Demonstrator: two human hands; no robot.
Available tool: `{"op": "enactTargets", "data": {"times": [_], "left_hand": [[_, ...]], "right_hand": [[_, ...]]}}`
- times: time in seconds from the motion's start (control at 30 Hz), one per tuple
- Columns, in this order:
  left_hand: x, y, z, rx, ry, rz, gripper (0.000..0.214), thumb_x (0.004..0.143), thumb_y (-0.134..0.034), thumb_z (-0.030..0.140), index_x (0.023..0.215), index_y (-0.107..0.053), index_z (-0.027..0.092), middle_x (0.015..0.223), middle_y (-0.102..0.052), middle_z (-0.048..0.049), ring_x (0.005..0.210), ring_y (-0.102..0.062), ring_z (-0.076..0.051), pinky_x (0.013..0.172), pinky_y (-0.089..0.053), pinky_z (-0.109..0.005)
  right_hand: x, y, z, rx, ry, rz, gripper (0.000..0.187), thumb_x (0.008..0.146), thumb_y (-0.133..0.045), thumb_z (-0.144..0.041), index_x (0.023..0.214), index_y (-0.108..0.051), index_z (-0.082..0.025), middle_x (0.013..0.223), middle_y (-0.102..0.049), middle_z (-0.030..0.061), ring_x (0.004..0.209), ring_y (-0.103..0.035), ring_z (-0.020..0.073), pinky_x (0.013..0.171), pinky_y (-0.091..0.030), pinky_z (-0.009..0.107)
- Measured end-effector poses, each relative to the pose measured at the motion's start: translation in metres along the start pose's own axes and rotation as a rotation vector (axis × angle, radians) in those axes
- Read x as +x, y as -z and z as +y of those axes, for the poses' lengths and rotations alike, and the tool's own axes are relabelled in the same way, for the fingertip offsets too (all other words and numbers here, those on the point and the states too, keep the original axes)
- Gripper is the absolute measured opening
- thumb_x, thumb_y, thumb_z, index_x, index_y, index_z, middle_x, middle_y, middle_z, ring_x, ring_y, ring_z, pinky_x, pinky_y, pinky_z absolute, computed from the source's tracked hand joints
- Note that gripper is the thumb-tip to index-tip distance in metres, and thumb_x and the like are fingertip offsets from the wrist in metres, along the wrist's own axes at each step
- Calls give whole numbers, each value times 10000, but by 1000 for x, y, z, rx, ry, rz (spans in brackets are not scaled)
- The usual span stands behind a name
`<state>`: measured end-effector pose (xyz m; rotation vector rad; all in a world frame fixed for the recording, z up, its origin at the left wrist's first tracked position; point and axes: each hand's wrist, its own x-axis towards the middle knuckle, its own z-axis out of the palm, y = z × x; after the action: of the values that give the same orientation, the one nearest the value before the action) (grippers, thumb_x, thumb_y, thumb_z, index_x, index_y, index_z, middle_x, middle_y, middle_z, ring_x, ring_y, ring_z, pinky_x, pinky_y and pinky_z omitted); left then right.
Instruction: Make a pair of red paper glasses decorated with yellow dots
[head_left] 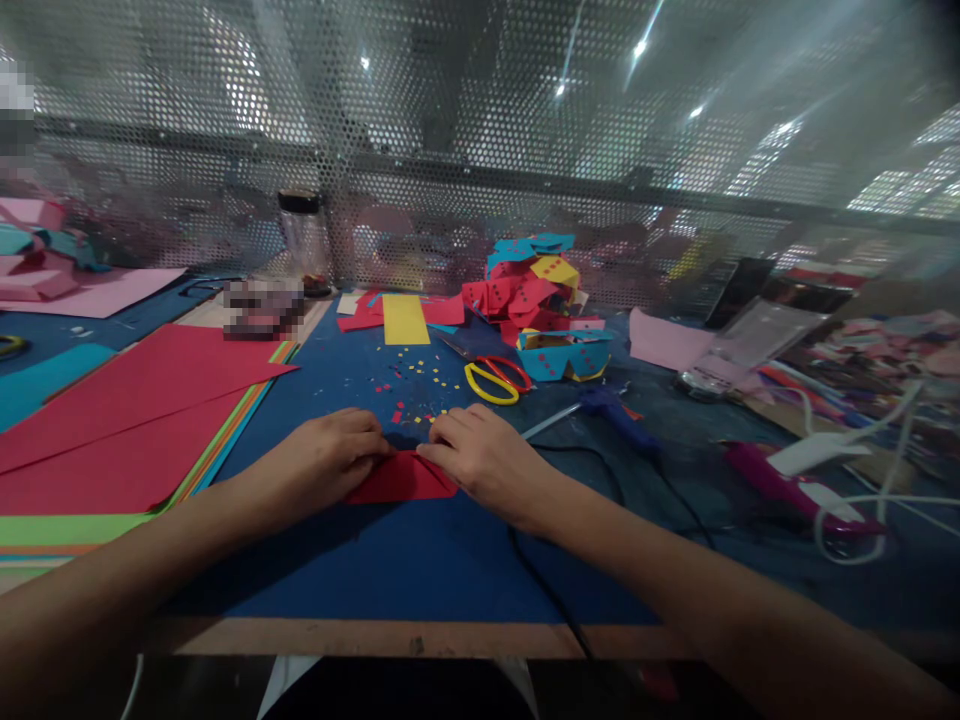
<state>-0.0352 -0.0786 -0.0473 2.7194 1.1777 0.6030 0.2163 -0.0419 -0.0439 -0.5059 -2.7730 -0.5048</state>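
Note:
A piece of red paper (401, 478) lies on the blue tabletop in front of me, with a fold along its far side. My left hand (334, 455) is closed on its far left part, fingers curled at the edge. At the far right part, my right hand (472, 452) pinches the same paper between thumb and fingers. Just beyond my hands are tiny scattered paper scraps (397, 385). Scissors (499, 380) with one yellow and one red handle lie past my right hand.
On the left is a stack of coloured sheets (187, 400), red uppermost. Cut, dotted paper pieces (517, 290) are heaped at the back, near a yellow strip (405, 319). A blue glue gun (619, 420) with a black cord and a magenta one (802, 490) lie right. A jar (306, 240) stands behind.

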Motion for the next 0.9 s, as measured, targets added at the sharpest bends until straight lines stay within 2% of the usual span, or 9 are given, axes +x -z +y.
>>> {"op": "enactTargets", "data": {"times": [0.1, 0.23, 0.47, 0.7, 0.9], "left_hand": [[-1, 3, 2, -12, 15, -14, 282, 931, -483, 97, 979, -747, 182, 928, -707, -74, 818, -674, -188, 732, -518, -295], [-1, 3, 3, -26, 28, 1, 293, 939, -469, 115, 979, -749, 191, 929, -705, -69, 812, -674, -181, 733, -519, -288], [3, 4, 2, -93, 82, 0, 312, 883, -472, 66, 947, -748, 197, 923, -713, -57, 796, -681, -166, 692, -509, -262], [5, 3, 0, -207, 187, 29, 252, 876, -532, 111, 925, -754, 218, 924, -726, -40, 823, -690, -168, 727, -520, -260], [5, 2, -2, -195, 222, 12, 209, 884, -561, 158, 924, -753, 229, 904, -714, -33, 811, -670, -178, 743, -515, -273]], "right_hand": [[0, 2, -1, 12, 0, -6, 188, 1030, -520, -190, 1011, -703, -154, 916, -658, 84, 828, -525, 213, 702, -297, 351], [0, 8, -2, 86, -16, -84, 164, 998, -560, -144, 1075, -704, -129, 935, -658, 103, 831, -543, 214, 692, -335, 344], [1, 11, 1, 345, -265, -147, 166, 982, -579, -132, 1052, -724, -173, 982, -660, 70, 908, -612, 192, 753, -451, 305], [3, 10, 2, 348, -398, -157, 44, 955, -645, -176, 947, -685, -191, 950, -646, 42, 920, -600, 192, 773, -433, 304], [3, 9, 8, 388, -385, -172, 30, 945, -664, -174, 921, -653, -187, 954, -650, 38, 910, -586, 191, 807, -414, 315]]}}
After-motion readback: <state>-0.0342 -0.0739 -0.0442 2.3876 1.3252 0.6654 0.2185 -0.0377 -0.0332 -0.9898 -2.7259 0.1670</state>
